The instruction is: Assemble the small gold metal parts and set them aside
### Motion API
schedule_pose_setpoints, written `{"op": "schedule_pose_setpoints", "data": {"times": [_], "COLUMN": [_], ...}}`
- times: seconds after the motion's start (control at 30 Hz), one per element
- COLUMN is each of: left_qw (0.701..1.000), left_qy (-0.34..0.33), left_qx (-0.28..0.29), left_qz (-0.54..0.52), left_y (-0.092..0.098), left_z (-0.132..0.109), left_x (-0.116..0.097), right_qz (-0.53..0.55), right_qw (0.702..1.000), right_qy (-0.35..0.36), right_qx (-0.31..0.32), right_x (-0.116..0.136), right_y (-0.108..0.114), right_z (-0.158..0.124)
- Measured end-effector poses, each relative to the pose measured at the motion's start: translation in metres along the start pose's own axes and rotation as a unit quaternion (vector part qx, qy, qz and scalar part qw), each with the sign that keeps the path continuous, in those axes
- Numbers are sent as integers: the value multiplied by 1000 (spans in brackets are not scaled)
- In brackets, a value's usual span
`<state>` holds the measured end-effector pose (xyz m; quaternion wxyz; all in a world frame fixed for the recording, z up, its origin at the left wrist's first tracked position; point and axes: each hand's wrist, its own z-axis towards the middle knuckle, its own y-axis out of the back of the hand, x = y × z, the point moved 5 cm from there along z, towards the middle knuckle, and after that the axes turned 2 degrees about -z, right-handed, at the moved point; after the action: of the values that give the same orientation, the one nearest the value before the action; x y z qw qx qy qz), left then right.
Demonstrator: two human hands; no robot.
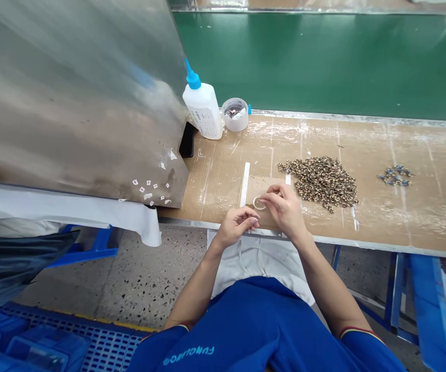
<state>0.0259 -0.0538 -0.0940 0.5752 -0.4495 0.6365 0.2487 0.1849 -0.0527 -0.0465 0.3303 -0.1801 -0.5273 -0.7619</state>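
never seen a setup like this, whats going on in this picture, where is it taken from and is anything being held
There is no machine here: a person works with a bare left hand and right hand. The one picture comes from a camera on that person's head, looking forward and down, so the blue shirt fills the bottom. On the cardboard-covered table lie a big pile of small gold-and-dark pieces, a smaller bluish group, a white bottle and a tape roll. The hands are close together near the table's front edge, by a pale ring. Anything they hold is too small to make out.
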Motion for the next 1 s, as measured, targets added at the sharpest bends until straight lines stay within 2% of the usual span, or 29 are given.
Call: {"op": "schedule_pose_setpoints", "data": {"times": [0.17,0.3,0.4,0.53,0.7,0.87,1.0], "left_qw": [1000,1000,1000,1000,1000,1000,1000], "left_qy": [-4,6,4,-7,-9,-9,-14], "left_qx": [13,12,4,1,0,-2,-3], "left_qz": [-11,-14,-12,-12,-5,-2,1], "left_y": [-1,-1,-1,-1,-1,-2,-2], "left_z": [2,2,1,1,3,2,2], "left_x": [-1,0,0,0,-1,1,1], "right_qz": [-63,-30,-35,-71,-12,-36,-39], "right_qw": [997,996,996,995,996,998,997], "right_qy": [30,47,50,52,51,27,30], "right_qx": [31,69,63,49,76,39,63], "right_x": [6,12,14,10,10,9,8], "right_y": [7,-5,-9,0,-5,-6,2], "right_z": [-1,1,6,7,4,7,8]}}
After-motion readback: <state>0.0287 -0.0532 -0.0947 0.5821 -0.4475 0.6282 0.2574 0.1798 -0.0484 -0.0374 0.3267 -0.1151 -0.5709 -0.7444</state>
